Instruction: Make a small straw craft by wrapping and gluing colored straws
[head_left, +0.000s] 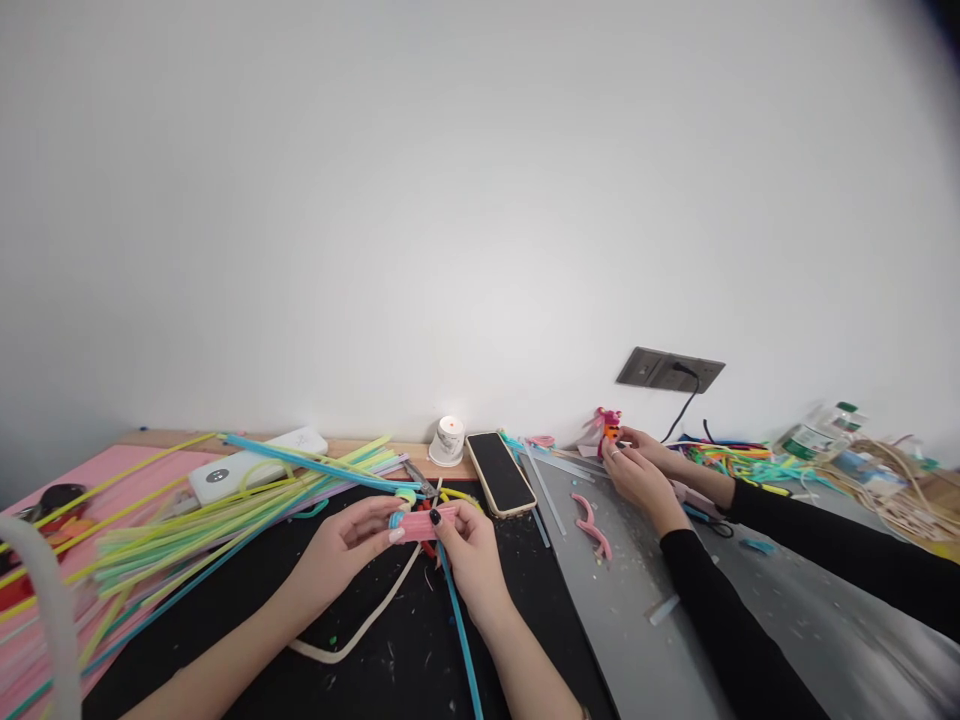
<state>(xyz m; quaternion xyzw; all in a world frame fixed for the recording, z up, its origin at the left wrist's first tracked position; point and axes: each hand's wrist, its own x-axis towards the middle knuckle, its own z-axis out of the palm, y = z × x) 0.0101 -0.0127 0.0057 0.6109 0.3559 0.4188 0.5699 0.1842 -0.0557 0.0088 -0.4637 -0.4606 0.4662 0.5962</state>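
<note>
My left hand [352, 545] pinches the blue-banded left end of a pink piece made of pipe cleaners [416, 527]. The other end is gripped by my right hand [471, 555], thumb in front. From beneath that thumb a long blue pipe cleaner [459, 630] hangs down toward the bottom edge. Just behind the piece lie pliers or scissors [420, 477], partly hidden by my hands. A cream pipe cleaner [375, 615] curves over the black mat [405, 670] below.
Pipe cleaners [187, 535] and a white power bank [247, 467] lie left. A paper cup [448, 443] and phone [501, 475] stand behind. On the right, a co-worker's hands [645, 480] hold a pink-and-orange figure [609, 428]; a bottle [821, 430] lies farther right.
</note>
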